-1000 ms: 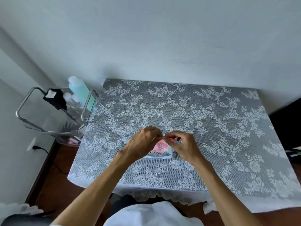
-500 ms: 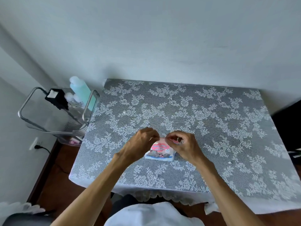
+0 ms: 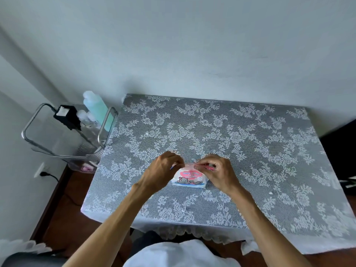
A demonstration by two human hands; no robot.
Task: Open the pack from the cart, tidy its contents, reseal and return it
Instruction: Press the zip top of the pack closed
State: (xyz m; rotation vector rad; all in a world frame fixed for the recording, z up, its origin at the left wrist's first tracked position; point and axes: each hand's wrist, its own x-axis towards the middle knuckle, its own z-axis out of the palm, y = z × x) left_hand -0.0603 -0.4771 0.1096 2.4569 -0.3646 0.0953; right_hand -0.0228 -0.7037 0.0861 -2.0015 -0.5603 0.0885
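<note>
Plastic pack (image 3: 189, 178) on table (image 3: 250, 151), top edge pinched betw. both hands' fingertips: left hand (image 3: 163, 170) & right hand (image 3: 217, 170) now slightly wider apart vs 1 s ago, prob. working the seal.

Two hands (image 3: 189, 173), one pack (image 3: 189, 179), one cart (image 3: 67, 132).

Small pink-and-blue cartoon pack (image 3: 189, 179) flat on table (image 3: 250, 151)

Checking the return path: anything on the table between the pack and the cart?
Head view: only bare lace tablecloth between pack and cart, besides the left hand pinching the pack.
</note>
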